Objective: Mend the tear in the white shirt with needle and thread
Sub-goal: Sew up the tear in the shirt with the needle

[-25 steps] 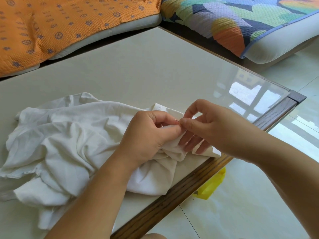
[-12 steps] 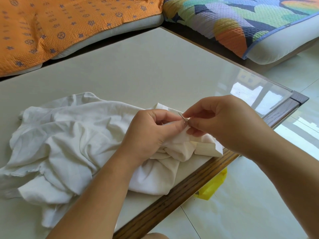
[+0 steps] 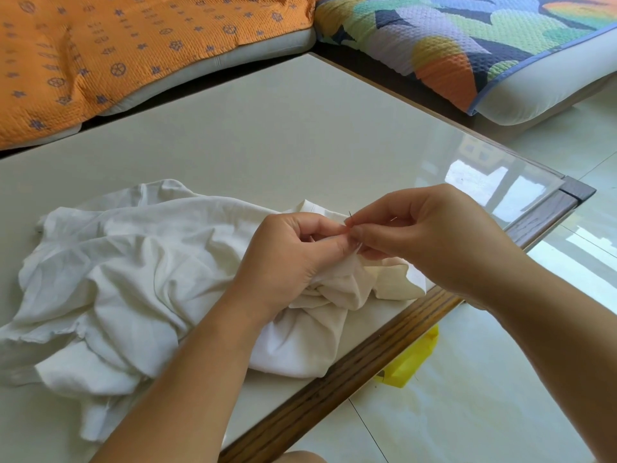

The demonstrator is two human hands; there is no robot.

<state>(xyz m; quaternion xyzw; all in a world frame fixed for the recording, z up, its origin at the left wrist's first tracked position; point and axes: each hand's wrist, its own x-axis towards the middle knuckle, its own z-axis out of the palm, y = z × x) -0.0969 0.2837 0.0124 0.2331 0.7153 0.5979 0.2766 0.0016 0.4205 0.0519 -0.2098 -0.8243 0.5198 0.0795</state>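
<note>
We see the crumpled white cotton shirt (image 3: 133,279) heaped on the pale glass-topped table (image 3: 267,145) with its dark wood edge, at the near right corner. Most of the cloth spreads toward 8 o'clock from the hands; one folded end lies at 4 o'clock under the right wrist, touching the wood edge.

Left hand (image 3: 293,259): fingers curled, pinching up a bunched fold of the shirt between thumb and forefinger. Right hand (image 3: 434,242): thumb and forefinger pinch the thin dark steel needle (image 3: 350,215), other fingers curled under. The needle tip pokes out at 12 o'clock from the pinch. The two pinches touch, right over the raised fold. We can't make out the thread or the tear.

Surroundings: orange patterned quilted cushion (image 3: 100,45) at 11 o'clock, multicoloured quilted cushion (image 3: 467,38) at 1 o'clock, both past the table. A yellow plastic piece (image 3: 410,362) lies on the glossy tiled floor (image 3: 467,412) at 5 o'clock, partly under the table edge.
</note>
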